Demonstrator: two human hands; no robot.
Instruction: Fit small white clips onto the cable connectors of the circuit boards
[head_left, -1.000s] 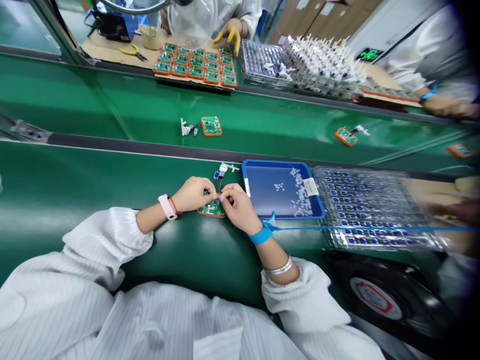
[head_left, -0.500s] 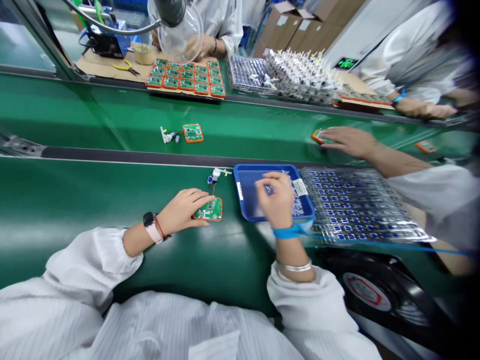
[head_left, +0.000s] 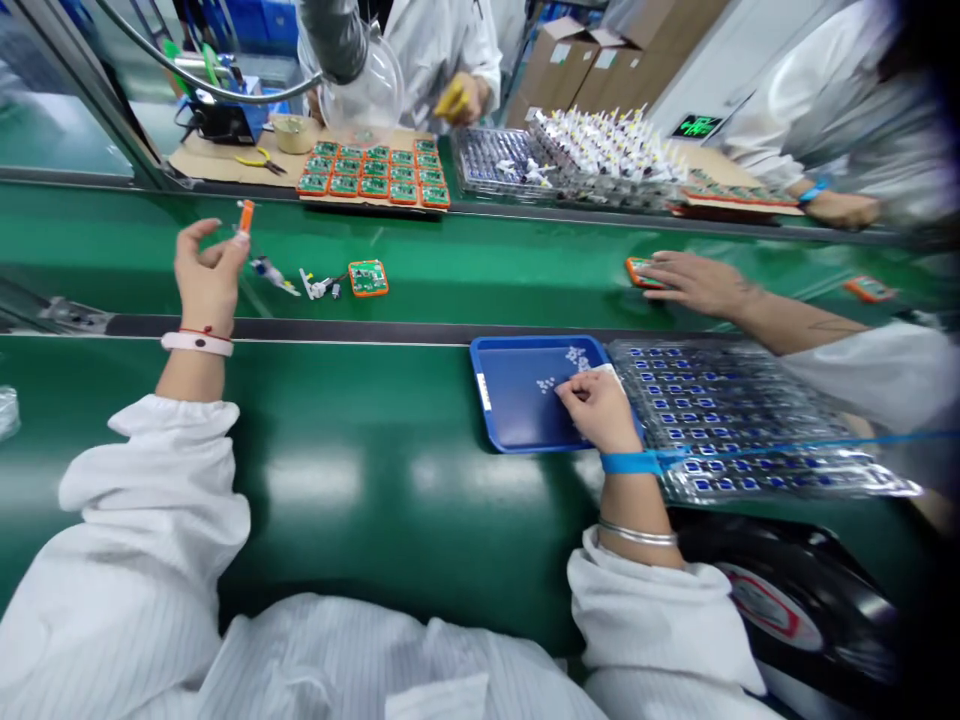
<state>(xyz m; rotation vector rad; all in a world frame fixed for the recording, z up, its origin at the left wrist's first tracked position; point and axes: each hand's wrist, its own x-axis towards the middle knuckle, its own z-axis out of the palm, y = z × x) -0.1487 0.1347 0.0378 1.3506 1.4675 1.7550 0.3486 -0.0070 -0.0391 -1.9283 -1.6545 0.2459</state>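
Left hand (head_left: 208,275) half curled, orange-capped tube (head_left: 245,216) at the fingertips, grip unclear. Right hand (head_left: 598,408) bent-fingered over a blue tray (head_left: 510,420), any hold hidden.

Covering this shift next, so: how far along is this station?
Done: a wired green board lies on the belt. In hand: the right hand is at white pieces in a blue tray; the left hand is beside a small orange part. Left: a full blister tray of blue parts.

Yellow-handled pliers (head_left: 256,164) near orange-framed circuit boards (head_left: 373,170); cardboard boxes (head_left: 577,65) beyond.
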